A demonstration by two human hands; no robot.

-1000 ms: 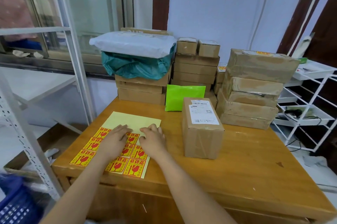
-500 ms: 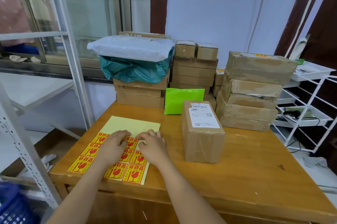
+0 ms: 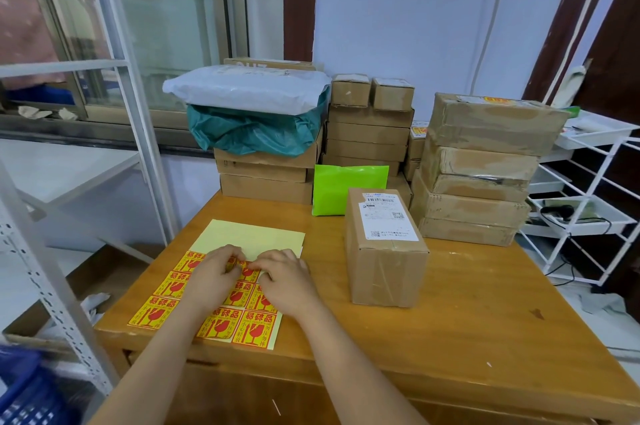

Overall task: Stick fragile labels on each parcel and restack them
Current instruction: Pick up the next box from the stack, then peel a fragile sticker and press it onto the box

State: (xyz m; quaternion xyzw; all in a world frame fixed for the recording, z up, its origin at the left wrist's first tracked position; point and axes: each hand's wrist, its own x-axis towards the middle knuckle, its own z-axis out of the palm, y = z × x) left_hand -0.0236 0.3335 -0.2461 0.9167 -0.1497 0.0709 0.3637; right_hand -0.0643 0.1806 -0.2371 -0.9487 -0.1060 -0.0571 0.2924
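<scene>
Step in hand: a fragile label is being worked loose from the label sheet (image 3: 242, 307), lower left of centre in the frame; judged from the hands' position, the peel is only begun and no label is seen free of the backing.

Left hand (image 3: 211, 281): laid over the upper rows of the sheet, fingers curled, the tips bent down onto a label at the sheet's top row; it appears to be pinching or picking at a label edge, though the contact itself is hidden under the fingers.

Right hand (image 3: 285, 281): set just beside the left, fingers bent and pressed onto the sheet, seemingly to hold the backing flat; whether anything is pinched under it cannot be told.

Sheet: lies flat on the wooden table (image 3: 467, 331), its upper part already bare yellow backing, red-and-yellow labels left in the lower rows.

Parcel awaiting label: a brown box (image 3: 386, 248) stands alone right of the sheet, centre of the frame, a white shipping slip on top, no fragile label visible on it.

Stacks: a labelled pile of boxes (image 3: 481, 168) stands right of centre; further parcels (image 3: 369, 134) are stacked behind, upper centre.

Next move: the label is to be lifted cleanly off, carried right, and pressed onto a free face of the lone box.
</scene>
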